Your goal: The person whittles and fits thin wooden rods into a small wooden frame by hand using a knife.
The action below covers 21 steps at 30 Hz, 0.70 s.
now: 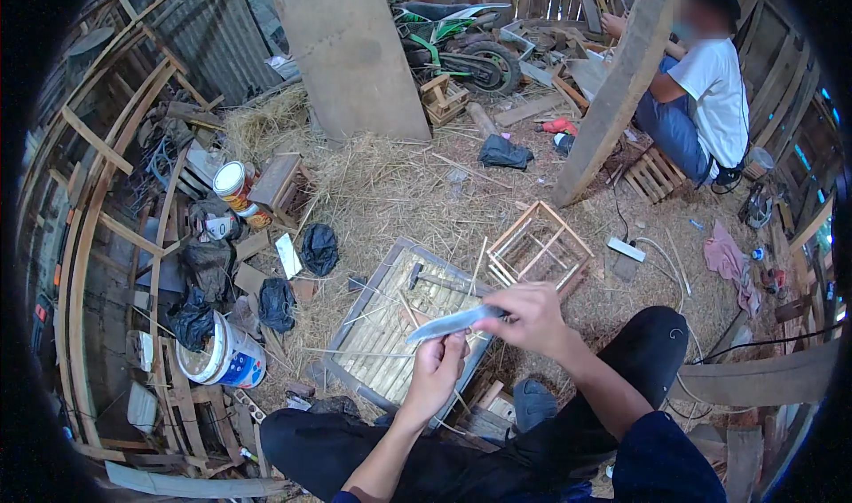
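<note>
My right hand (532, 319) is closed around the handle of a knife (451, 324), its broad blade pointing left over the low work table. Just under the blade, my left hand (435, 374) is closed in a pinch on what looks like a thin stick, mostly hidden by the fingers and blade. Below both hands lies the slatted tabletop (366, 366) with a grey frame. A hammer (446, 282) rests near its far edge, and several thin sticks lie across the slats. Right of the tabletop, close to my right hand, stands a small open wooden frame (540, 247).
A white bucket (241, 354), black plastic bags (277, 304) and a paint can (232, 180) stand to the left. A slanted post (621, 90) rises at the right, with a seated person (701, 95) beyond it. A motorbike (453, 46) is at the back. Straw covers the floor.
</note>
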### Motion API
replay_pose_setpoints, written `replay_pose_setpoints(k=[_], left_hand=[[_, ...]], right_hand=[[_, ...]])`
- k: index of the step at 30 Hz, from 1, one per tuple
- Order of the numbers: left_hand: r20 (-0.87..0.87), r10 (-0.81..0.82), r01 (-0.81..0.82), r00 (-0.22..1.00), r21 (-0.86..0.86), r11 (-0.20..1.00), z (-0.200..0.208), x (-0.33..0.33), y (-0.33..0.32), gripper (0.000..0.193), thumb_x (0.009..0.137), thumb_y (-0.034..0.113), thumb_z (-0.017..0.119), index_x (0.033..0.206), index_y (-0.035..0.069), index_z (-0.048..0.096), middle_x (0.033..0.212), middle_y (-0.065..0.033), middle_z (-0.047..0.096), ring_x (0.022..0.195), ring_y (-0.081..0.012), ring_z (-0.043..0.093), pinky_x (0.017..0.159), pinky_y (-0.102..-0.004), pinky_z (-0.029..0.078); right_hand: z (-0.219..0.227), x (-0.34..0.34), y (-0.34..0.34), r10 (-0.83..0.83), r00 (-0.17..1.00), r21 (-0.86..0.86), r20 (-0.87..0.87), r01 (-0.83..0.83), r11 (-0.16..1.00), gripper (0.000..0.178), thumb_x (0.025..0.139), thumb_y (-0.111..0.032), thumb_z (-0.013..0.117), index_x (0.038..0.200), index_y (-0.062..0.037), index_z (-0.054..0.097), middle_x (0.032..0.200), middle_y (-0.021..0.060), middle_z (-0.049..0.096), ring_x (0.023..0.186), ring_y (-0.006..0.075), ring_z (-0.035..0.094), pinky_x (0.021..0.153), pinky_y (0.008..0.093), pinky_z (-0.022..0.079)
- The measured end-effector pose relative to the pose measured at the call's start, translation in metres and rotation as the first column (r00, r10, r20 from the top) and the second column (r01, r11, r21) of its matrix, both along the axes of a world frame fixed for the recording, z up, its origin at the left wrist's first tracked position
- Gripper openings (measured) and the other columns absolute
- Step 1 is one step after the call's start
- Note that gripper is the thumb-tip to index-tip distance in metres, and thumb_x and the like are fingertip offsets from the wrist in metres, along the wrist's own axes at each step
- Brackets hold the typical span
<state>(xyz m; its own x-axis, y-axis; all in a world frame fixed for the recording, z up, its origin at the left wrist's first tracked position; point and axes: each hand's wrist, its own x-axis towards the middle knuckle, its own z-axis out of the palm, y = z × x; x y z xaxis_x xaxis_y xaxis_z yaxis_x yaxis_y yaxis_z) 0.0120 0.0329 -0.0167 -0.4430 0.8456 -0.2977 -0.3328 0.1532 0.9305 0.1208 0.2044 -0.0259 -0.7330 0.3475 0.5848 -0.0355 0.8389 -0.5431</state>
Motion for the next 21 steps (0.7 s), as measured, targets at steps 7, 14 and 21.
replay_pose_setpoints(k=[7, 14, 21], left_hand=[[0.008, -0.016, 0.015, 1.0, 0.086, 0.996, -0.005, -0.001, 0.001, 0.021, 0.106, 0.016, 0.047, 0.125, 0.006, 0.048, 0.078, 0.0049, 0.046, 0.061, -0.0013, 0.039, 0.051, -0.0193, 0.032], [0.013, -0.011, 0.01, 1.0, 0.028, 1.0, 0.006, 0.001, -0.005, 0.02, 0.106, 0.018, 0.048, 0.122, 0.006, 0.051, 0.078, 0.0057, 0.046, 0.061, -0.0012, 0.039, 0.051, -0.0203, 0.031], [-0.051, -0.045, 0.044, 0.998, -0.007, 0.999, 0.007, -0.004, -0.008, 0.019, 0.106, 0.022, 0.049, 0.112, 0.005, 0.056, 0.079, 0.0061, 0.046, 0.062, -0.0008, 0.04, 0.052, -0.0202, 0.031]], right_hand=[[-0.007, -0.006, -0.012, 0.069, 0.998, -0.052, 0.015, -0.068, 0.996, 0.037, 0.077, -0.046, 0.079, 0.084, -0.0108, 0.074, 0.065, 0.0056, 0.066, 0.056, 0.0231, 0.065, 0.051, 0.0336, 0.048], [-0.003, -0.002, -0.002, 0.045, 0.999, 0.076, 0.026, -0.047, 0.996, 0.037, 0.075, -0.048, 0.08, 0.08, -0.0121, 0.072, 0.062, 0.0031, 0.062, 0.054, 0.0213, 0.063, 0.05, 0.0332, 0.047], [0.007, 0.006, 0.016, -0.018, 1.0, 0.095, -0.02, 0.02, 0.995, 0.034, 0.075, -0.044, 0.082, 0.079, -0.0119, 0.072, 0.064, 0.0031, 0.064, 0.053, 0.0205, 0.062, 0.05, 0.0324, 0.046]])
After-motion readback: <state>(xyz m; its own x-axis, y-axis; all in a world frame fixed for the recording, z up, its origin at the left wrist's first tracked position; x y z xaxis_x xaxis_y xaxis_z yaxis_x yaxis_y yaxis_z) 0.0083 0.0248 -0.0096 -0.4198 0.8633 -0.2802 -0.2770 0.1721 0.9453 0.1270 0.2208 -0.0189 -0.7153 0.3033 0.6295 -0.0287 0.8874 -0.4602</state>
